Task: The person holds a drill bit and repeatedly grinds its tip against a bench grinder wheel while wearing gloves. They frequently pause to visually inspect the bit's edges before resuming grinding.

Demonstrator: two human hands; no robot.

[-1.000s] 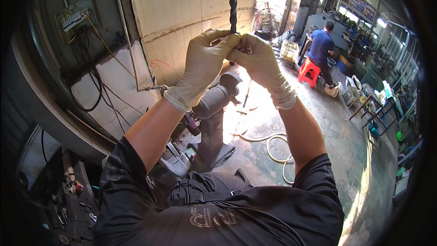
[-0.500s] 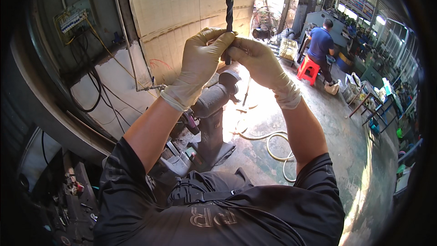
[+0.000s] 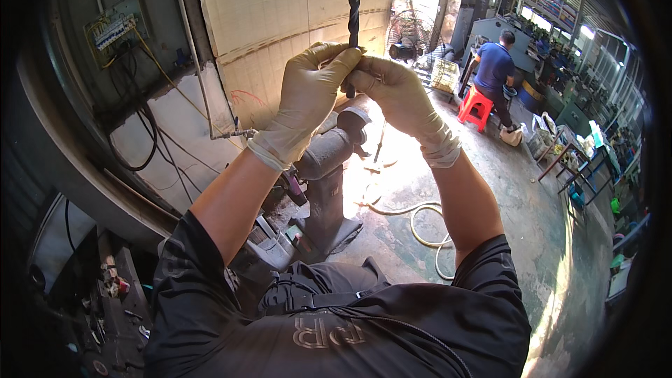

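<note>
A dark twist drill bit [image 3: 354,19] stands upright in front of me, its pointed tip at the top. Both hands wear pale rubber gloves. My left hand [image 3: 309,91] pinches the bit around its middle between thumb and fingers. From the other side, my right hand [image 3: 397,94] closes on it at about the same height, the two hands touching. The shank's lower end shows below the fingers; the part between is hidden. Below and behind the hands stands a grey bench grinder [image 3: 327,152] on a pedestal.
A wall box with wiring [image 3: 112,31] and hanging cables is at the left. A pale hose [image 3: 414,227] coils on the floor. At the far right a person [image 3: 494,66] sits on a red stool [image 3: 476,108], near a fan [image 3: 407,35]. Tools lie at the lower left.
The drill bit and both hands stay almost in the same place, with only a tiny shift. The seated person has moved slightly.
</note>
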